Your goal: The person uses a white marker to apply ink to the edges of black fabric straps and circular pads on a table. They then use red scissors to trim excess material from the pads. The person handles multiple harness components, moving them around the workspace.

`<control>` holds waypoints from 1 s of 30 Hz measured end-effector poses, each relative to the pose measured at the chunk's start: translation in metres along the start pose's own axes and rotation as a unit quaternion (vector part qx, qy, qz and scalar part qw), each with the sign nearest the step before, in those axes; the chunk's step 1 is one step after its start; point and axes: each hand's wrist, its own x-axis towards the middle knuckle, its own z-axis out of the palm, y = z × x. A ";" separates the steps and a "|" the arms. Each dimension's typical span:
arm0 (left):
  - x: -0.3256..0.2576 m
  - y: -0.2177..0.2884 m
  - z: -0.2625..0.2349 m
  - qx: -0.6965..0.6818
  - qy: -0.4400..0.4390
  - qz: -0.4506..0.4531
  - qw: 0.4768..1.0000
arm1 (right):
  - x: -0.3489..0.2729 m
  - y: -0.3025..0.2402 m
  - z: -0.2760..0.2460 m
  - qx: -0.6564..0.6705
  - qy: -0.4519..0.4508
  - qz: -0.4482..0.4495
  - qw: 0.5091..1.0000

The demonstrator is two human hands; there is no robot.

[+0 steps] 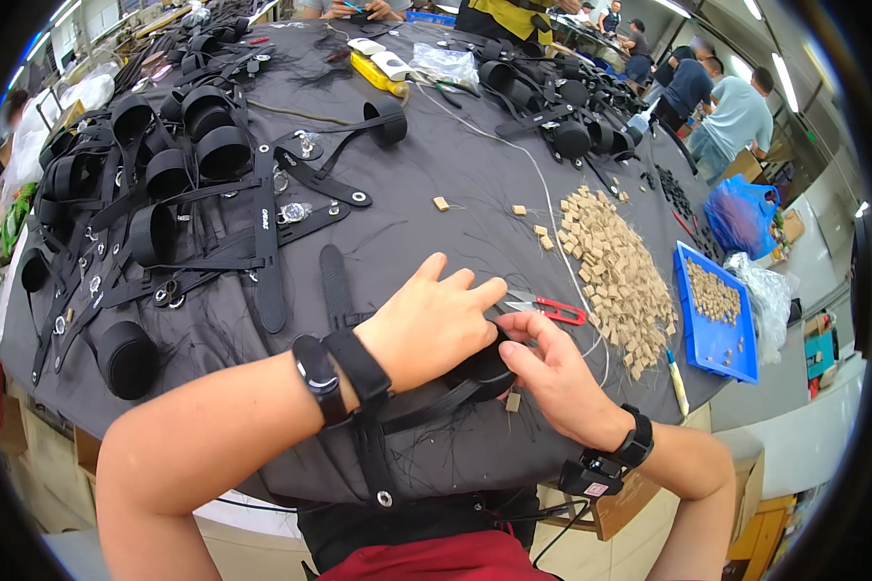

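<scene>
Near the table's front edge, both hands are on a black strap piece point(482, 372) with a rounded, cup-like band. My left hand point(426, 327) bends over the band from the left, its fingertips mostly hidden behind the knuckles. From the right, my right hand point(560, 376) pinches the band's rim between thumb and fingers. One strap end with a metal eyelet point(385, 498) hangs toward me, and another rounded end point(334, 276) points away past my left wrist. Red-handled thread snips point(558, 310) lie just beyond my right fingers. A small tan tag point(513, 402) rests beneath my right hand.
Black straps with cups and metal fittings point(203, 145) crowd the left. A heap of tan tags point(615, 276) lies right, beside a blue tray point(717, 360) and a pen point(677, 382). A white cord point(528, 155) crosses the table. Several people point(731, 116) are at the back.
</scene>
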 end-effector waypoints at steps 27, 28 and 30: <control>-0.005 -0.008 0.006 -0.196 -0.013 0.042 0.980 | 0.009 0.024 0.000 -0.020 0.004 -0.074 0.997; -0.005 -0.008 0.007 -0.182 -0.001 0.048 0.982 | 0.010 0.026 0.000 0.002 -0.010 -0.051 0.999; -0.003 -0.009 0.003 -0.215 -0.007 -0.048 0.975 | 0.013 0.030 0.000 0.047 -0.037 -0.006 0.998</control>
